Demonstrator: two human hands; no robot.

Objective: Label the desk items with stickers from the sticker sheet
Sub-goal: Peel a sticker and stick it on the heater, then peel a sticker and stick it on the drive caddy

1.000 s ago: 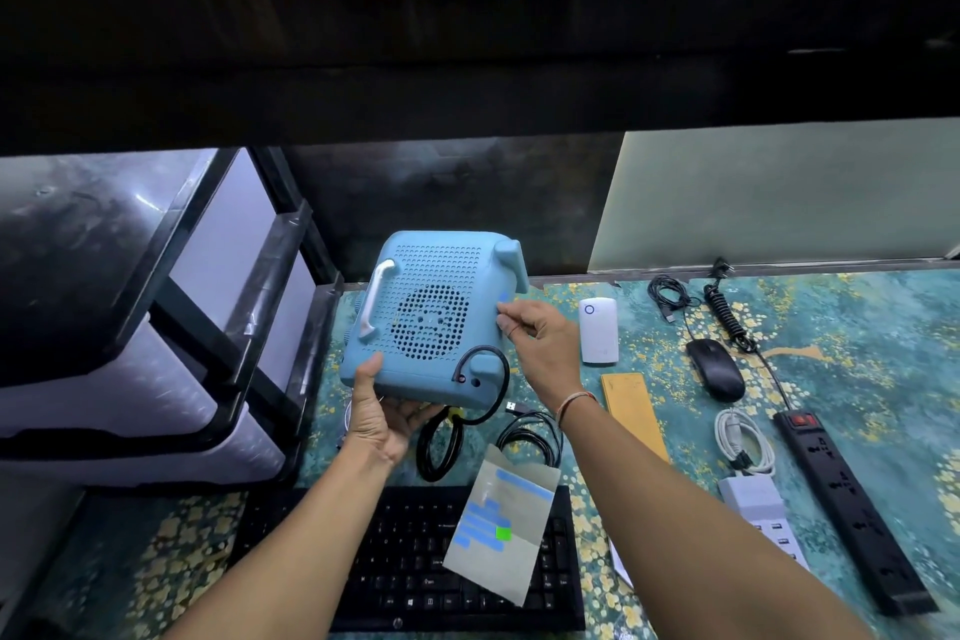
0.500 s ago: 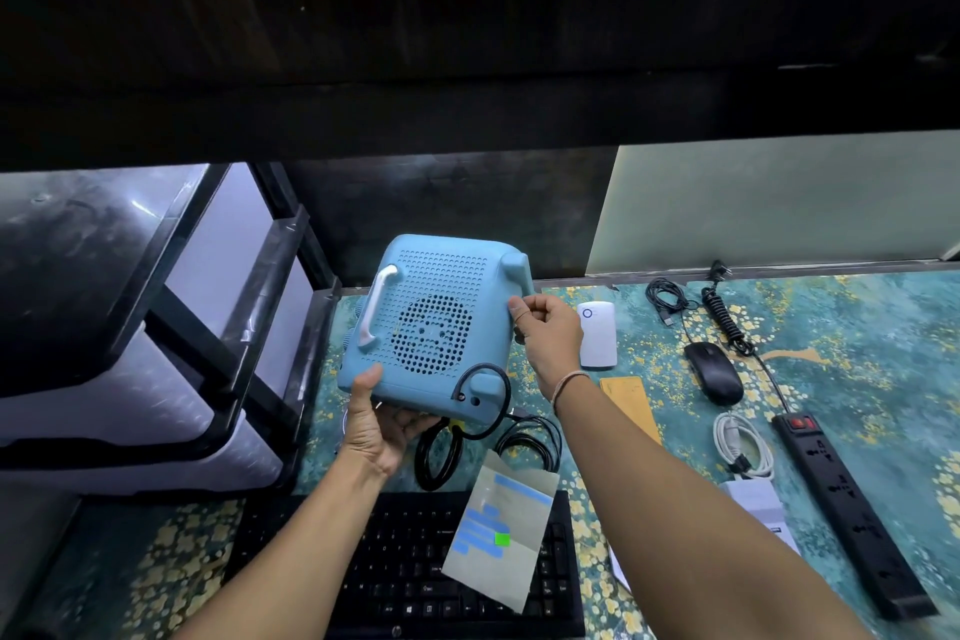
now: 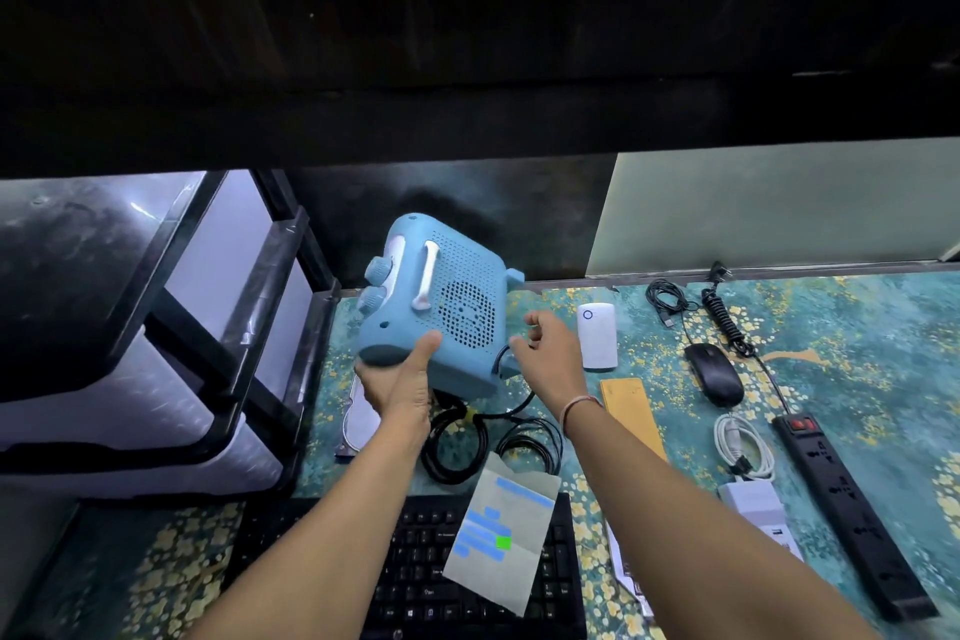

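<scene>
A home office desk: keyboard (image 3: 415, 582), mouse (image 3: 714, 374), power strip (image 3: 852, 504) and coiled cables (image 3: 743, 447) on a patterned cloth (image 3: 857, 327).

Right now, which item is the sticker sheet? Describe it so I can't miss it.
Start at the black keyboard at the near desk edge. The sticker sheet lies tilted across its right half, below the coiled black cables. It is the only pale paper carrying blue strips and one green square.

To my left stands a grey plastic drawer unit (image 3: 130, 327) with black frames, hard against the tabletop (image 3: 857, 353), which wears a teal, gold-flecked cover. Behind it rises a pale green panel (image 3: 779, 208), under a dark overhang (image 3: 467, 42).
</scene>
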